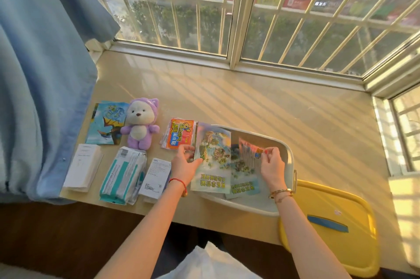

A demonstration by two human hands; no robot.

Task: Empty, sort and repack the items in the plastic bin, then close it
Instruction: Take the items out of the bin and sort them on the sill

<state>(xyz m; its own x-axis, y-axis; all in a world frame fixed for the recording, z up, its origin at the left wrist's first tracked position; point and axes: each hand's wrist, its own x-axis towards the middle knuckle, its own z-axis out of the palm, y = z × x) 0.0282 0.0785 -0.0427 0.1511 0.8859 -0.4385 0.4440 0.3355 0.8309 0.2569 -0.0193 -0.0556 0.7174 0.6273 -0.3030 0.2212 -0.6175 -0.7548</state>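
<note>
The white plastic bin [288, 149] sits on the sill in front of me, its yellow lid [336, 242] lying to its right. My left hand [185, 163] grips the left edge of a colourful island-picture packet [212, 158] held over the bin's left rim. My right hand [271, 165] pinches a thin pink-and-grey sachet [248, 153] above a second picture packet [244, 178] inside the bin. Laid out to the left are a red-orange packet [180, 134], a purple plush bear [141, 122], a blue dragon packet [106, 122], a white box [83, 167], a teal-striped pack [123, 173] and another white box [155, 177].
A blue curtain [43, 74] hangs over the sill's left end. The barred window [234, 12] closes the back and right side. Something white [204, 265] lies on my lap below the sill's front edge. Bare sill [250, 101] stretches behind the bin.
</note>
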